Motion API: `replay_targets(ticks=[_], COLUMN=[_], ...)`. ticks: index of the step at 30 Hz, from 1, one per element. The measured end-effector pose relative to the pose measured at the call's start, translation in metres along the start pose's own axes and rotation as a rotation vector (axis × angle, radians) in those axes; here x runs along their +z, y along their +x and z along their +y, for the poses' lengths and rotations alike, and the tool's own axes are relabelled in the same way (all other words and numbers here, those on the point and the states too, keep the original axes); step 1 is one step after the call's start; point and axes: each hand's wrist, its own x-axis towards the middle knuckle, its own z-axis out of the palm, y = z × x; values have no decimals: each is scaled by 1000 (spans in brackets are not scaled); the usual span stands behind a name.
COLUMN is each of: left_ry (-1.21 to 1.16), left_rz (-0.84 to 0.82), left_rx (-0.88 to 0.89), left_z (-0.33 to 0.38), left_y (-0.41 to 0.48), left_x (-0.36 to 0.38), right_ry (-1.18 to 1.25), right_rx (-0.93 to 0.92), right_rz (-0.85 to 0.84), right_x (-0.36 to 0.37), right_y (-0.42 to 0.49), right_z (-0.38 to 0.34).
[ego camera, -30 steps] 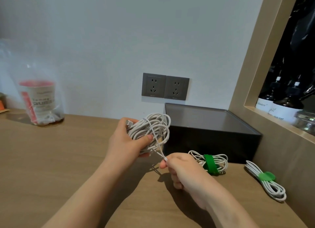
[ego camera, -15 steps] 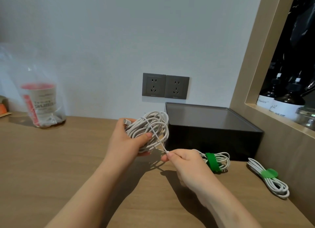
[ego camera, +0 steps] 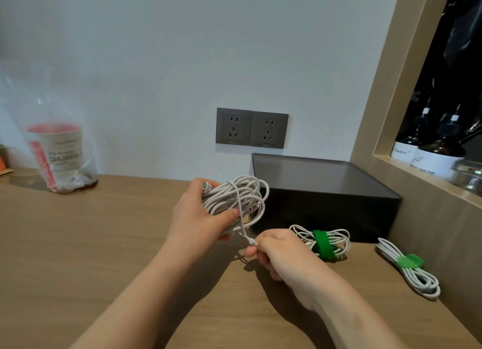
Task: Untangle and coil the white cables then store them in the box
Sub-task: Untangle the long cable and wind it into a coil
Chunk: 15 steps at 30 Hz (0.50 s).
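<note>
The person stood at the wooden counter [ego camera: 104,244], holding a loose white cable bundle [ego camera: 242,197] just above it, in front of the black box [ego camera: 326,189]. The left hand [ego camera: 198,218] gripped the bundle, thumb curled over the strands. The right hand [ego camera: 281,254] pinched the cable's free end [ego camera: 252,242] between thumb and forefinger. It looked like the untangling step: next, that end would need drawing clear of the loops without tightening them. Two tied coils [ego camera: 323,241] lay beside the box, not yet stored.
</note>
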Motion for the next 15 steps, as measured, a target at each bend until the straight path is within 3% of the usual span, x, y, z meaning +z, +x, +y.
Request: replay_targets(ticks=[11, 15], left_ry=[-209, -245], left_rz=[1, -20], left_rx=[-124, -127], left_z=[8, 8], left_y=[0, 0], left_x=[-6, -5], right_ry=[121, 84], right_rx=[-91, -144], right_rz=[-31, 97], right_x=[-4, -4], right_y=[-5, -10], right_z=[-4, -8])
